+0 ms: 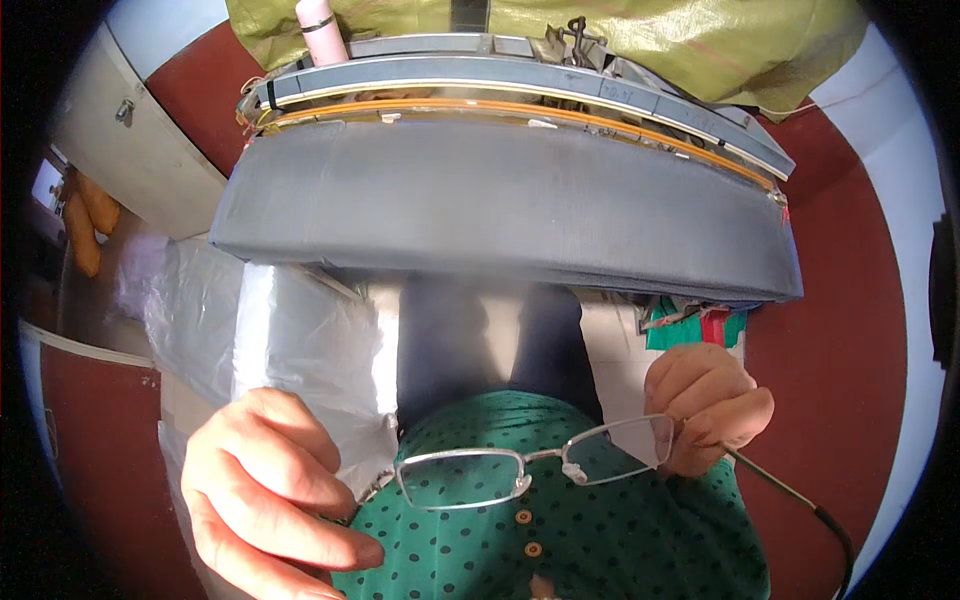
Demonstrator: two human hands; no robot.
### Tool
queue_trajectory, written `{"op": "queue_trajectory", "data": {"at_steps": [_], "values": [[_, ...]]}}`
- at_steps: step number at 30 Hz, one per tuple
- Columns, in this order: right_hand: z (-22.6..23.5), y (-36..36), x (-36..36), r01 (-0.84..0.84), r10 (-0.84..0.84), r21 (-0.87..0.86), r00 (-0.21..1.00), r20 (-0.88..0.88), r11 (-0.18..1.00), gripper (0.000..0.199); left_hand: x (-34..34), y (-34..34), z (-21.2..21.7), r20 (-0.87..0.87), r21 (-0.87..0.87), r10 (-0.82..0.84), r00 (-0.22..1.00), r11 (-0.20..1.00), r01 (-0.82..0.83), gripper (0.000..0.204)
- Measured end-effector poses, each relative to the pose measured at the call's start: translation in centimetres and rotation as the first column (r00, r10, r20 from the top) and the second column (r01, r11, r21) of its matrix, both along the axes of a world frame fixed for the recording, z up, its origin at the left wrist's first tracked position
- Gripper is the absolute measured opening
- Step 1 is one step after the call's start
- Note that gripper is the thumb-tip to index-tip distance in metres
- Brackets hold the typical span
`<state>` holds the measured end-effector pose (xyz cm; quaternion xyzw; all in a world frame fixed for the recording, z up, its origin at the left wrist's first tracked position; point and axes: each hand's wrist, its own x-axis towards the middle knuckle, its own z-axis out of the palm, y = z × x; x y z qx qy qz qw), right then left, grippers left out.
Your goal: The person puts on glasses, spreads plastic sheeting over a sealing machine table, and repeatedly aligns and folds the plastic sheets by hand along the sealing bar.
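A pair of eyeglasses (543, 455) with thin silvery rims is held up in front of me, its lenses side by side and the right one higher. My right hand (708, 405) pinches the frame at the right hinge, and one dark-tipped temple arm slants down and right from there. At the other end, my left hand (265, 490) has its fingers curled beside the left lens. A short piece of the left temple arm runs toward these fingers, and the rest is hidden behind them.
A long grey padded bench (500, 200) stretches ahead of my knees. Behind it are a metal rail (430, 72), a pink bottle (321, 35) and a yellow-green sheet (680, 45). Clear plastic sheeting (300, 330) lies left on the floor, and a green and red bag (690, 328) is under the bench's right end.
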<state>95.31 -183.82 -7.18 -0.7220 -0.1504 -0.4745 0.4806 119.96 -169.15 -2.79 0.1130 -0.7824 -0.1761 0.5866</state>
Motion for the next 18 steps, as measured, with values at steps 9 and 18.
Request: {"op": "queue_trajectory", "data": {"at_steps": [9,18], "values": [[1.5,-1.9,2.5,0.003,0.0,-0.072,0.999,0.045,0.997,0.008,1.4,-1.8,-1.7,-0.139,0.086,0.077,0.987,0.994,-0.065,0.012],[1.6,-4.4,3.7,0.119,-0.093,-0.128,0.977,0.193,0.985,0.022,0.0,-5.7,-1.1,-0.556,0.058,-0.003,0.831,0.997,0.043,0.012]]}}
